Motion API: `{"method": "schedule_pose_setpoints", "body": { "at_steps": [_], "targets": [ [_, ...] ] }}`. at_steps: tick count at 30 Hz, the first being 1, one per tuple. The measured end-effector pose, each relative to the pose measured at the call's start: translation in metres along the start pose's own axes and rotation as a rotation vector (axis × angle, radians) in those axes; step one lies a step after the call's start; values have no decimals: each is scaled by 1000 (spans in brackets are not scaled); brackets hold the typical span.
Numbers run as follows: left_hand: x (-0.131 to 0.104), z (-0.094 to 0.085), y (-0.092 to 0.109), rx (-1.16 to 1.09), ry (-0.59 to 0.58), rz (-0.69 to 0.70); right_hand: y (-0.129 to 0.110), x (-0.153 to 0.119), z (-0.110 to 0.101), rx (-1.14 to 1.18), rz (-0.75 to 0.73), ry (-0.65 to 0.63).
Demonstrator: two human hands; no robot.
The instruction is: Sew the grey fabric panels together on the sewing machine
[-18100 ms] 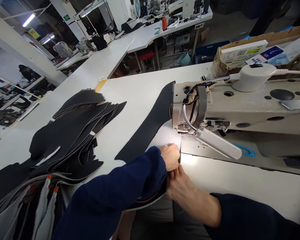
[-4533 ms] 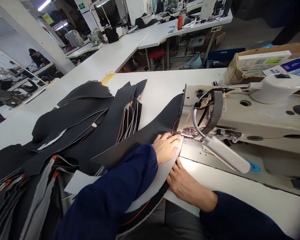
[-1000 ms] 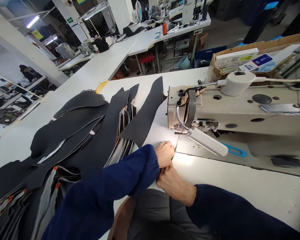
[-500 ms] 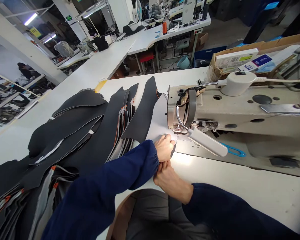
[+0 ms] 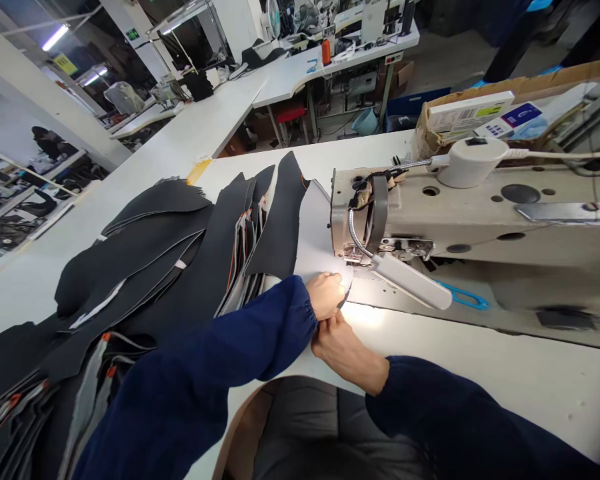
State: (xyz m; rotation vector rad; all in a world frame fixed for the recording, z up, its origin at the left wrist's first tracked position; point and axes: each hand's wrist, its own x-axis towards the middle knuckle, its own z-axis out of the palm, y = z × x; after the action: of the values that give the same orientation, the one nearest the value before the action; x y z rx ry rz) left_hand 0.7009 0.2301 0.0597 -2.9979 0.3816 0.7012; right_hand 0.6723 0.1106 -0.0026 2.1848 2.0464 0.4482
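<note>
A fabric panel with a pale grey backing (image 5: 316,220) and a black face (image 5: 279,230) lies partly at the needle end of the sewing machine (image 5: 380,207). My left hand (image 5: 326,295) rests on the grey part just in front of the presser foot (image 5: 353,254), fingers curled and pressed onto it. Just below it, my right hand (image 5: 347,350) pinches near the panel's front edge, its fingertips partly hidden under the left hand. A small white lamp (image 5: 413,281) on a bendable metal neck lights this spot.
Stacked black fabric pieces (image 5: 145,267) with grey backs and orange marks spread over the left of the white table (image 5: 480,360). Behind the machine stands a cardboard box (image 5: 423,130) with packets. A blue plastic tool (image 5: 465,297) lies under the machine arm.
The far end of the panel has swung slightly left, away from the machine head. My right hand has moved up a little, closer against my left hand. The view has shifted slightly.
</note>
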Motion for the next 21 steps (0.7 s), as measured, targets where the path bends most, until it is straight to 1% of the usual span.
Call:
{"method": "schedule_pose_setpoints", "body": {
  "at_steps": [4, 9, 11, 14, 17, 21],
  "targets": [
    [3, -3, -1, -41, -16, -32, 0, 2, 10, 25, 20, -18],
    [11, -2, -2, -73, 1, -99, 4, 4, 8, 24, 91, -13],
    [16, 0, -3, -85, 14, -105, 4, 4, 5, 35, 117, 8],
    [22, 3, -7, -114, 51, -104, 1, 4, 3, 47, 146, 78],
    [26, 7, -10, -132, 95, -108, -4, 4, 7, 48, 189, 140],
    [28, 8, -10, -158, 133, -128, -7, 3, 15, 82, 239, 163]
  ]
}}
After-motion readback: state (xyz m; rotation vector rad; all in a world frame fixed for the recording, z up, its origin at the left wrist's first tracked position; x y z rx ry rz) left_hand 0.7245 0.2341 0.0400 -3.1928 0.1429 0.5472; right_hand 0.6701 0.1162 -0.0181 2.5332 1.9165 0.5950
